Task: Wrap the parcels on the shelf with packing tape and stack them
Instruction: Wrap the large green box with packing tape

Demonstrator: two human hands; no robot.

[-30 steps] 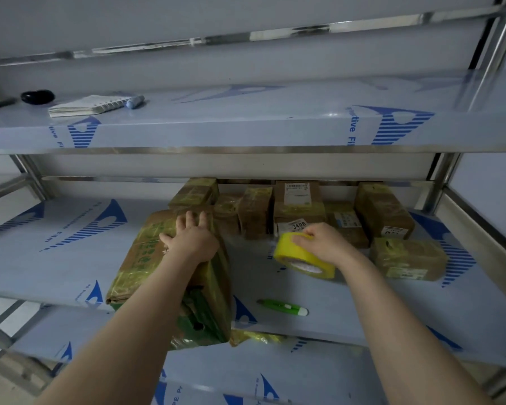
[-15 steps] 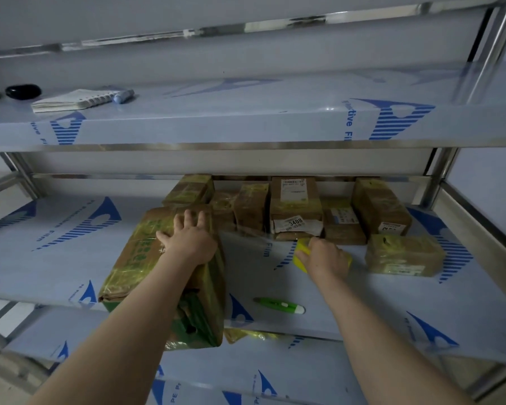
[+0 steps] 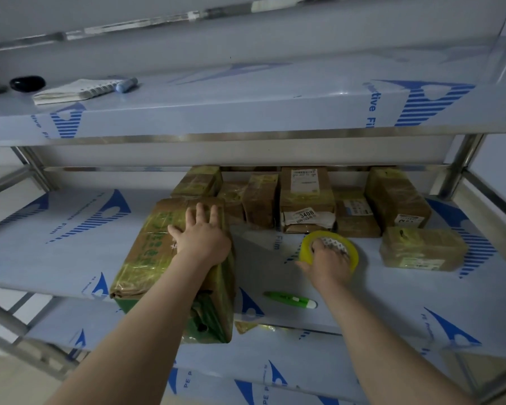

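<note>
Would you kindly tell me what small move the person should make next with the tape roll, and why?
Probably lift the tape roll up over the large parcel to lay tape across its top. The right hand grips the roll just right of the parcel, a faint clear strip seems to run between them, and the left hand presses flat on the parcel, steadying it.

The film-covered middle shelf [image 3: 70, 244] carries a large taped parcel [image 3: 152, 252] overhanging its front edge, left of centre. A row of small parcels [image 3: 307, 197] lines the back edge, and a lone parcel [image 3: 421, 248] lies toward the right edge. A green cutter [image 3: 289, 299] lies near the front edge. Farther back is a tape roll [image 3: 304, 248], its contact with the shelf unclear. The upper shelf [image 3: 246, 92] bears a notebook [image 3: 73, 90], a marker [image 3: 126, 84] and a black object [image 3: 27, 83] at its left end.
</note>
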